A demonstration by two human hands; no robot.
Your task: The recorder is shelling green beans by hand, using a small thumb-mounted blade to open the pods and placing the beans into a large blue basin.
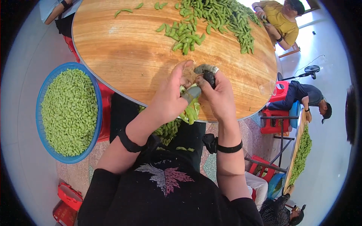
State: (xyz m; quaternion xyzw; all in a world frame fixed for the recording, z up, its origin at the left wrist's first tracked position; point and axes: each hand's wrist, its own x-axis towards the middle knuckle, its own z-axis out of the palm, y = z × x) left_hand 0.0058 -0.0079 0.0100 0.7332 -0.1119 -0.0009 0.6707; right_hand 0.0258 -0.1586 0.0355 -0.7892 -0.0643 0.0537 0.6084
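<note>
My left hand (169,94) and my right hand (218,94) meet over the near edge of the wooden table. The left hand is closed on a green soybean pod (182,89), its thumb wearing a grey finger cover (193,92). Split green pods (191,111) hang just below the fingers. My right hand is curled, with grey covering on one finger and a black piece (209,78) at its fingers; what it pinches is hidden. Loose pods (184,37) lie on the tabletop (124,56) beyond, and more pods (167,132) are in my lap.
On my left stands a blue basket (39,124) full of shelled beans. A large pod heap (226,17) covers the far side of the table, near a person in yellow (281,22). At the right edge is a clear cup (267,89). People sit at another table (296,154).
</note>
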